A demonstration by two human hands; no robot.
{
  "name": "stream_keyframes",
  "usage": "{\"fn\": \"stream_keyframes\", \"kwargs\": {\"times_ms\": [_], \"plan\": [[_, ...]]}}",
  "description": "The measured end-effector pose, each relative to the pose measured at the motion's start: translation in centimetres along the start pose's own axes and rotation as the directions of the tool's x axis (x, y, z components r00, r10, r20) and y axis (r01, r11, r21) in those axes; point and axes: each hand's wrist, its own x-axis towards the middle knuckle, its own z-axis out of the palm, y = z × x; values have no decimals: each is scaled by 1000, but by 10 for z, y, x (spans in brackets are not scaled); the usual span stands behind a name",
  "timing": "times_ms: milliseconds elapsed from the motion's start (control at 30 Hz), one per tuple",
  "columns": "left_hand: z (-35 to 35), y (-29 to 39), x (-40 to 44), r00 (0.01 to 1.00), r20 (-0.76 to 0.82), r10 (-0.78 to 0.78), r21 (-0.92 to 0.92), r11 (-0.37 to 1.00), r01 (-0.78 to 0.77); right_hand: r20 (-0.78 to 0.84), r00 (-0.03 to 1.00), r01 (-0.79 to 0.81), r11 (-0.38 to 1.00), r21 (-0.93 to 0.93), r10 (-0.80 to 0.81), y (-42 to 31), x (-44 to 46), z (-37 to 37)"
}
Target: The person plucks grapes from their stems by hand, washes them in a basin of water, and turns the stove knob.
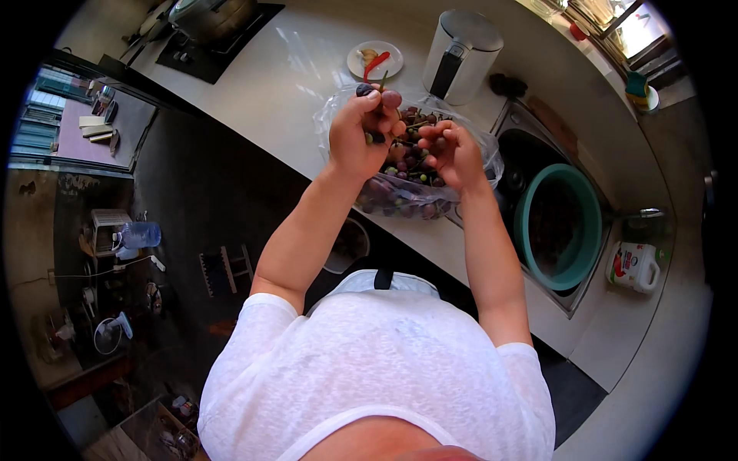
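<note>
Several dark purple and reddish grapes (391,99) are gripped in my left hand (358,138), which is raised over the left part of a clear plastic bag (332,112). The bag lies spread on the counter, full of loose and stemmed grapes (411,163). Over the bag's right side is my right hand (455,156), its fingers curled and close together near the grapes; whatever they pinch is too small to make out.
A white plate (356,60) with a red chili and garlic sits behind the bag, beside a white kettle (463,58). At right, a teal basin (525,230) stands in the sink, near a white jug (633,266). A pot (212,17) rests on the stove.
</note>
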Motion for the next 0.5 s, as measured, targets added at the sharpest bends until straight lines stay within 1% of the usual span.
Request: {"fn": "stream_keyframes", "kwargs": {"times_ms": [33,67,100,167,200,233,300,333,400,433,500], "plan": [[0,-1,1,1000,1,-2,0,1000,2,38,998,-54,998,22,53,-1,-3,4],[-1,-2,2,1000,-7,-6,-11,1000,6,78,995,-65,998,-6,65,1,-5,9],[-2,-4,3,1000,-15,-11,-22,1000,10,75,995,-63,998,-5,63,3,-6,13],[-3,-7,4,1000,-26,1,4,1000,-1,125,991,-12,975,-221,41,8,-8,20],[-3,-8,5,999,-38,16,30,999,-15,88,995,-30,966,-258,54,7,-13,31],[-2,-9,5,999,-37,15,31,999,-14,88,995,-28,966,-258,53,9,-12,31],[-1,-11,5,998,-26,60,70,996,-58,71,997,11,921,-388,18,12,-11,31],[-1,-12,5,998,-25,59,70,996,-58,71,997,11,921,-388,18,12,-10,32],[0,-14,5,997,-11,80,123,989,-78,62,998,43,891,-451,-17,13,-11,36],[-1,-15,5,997,-11,81,123,989,-79,62,998,43,891,-452,-17,13,-10,37],[-2,-18,4,996,55,68,133,988,-75,113,992,110,862,-494,-62,15,-9,37]]}}
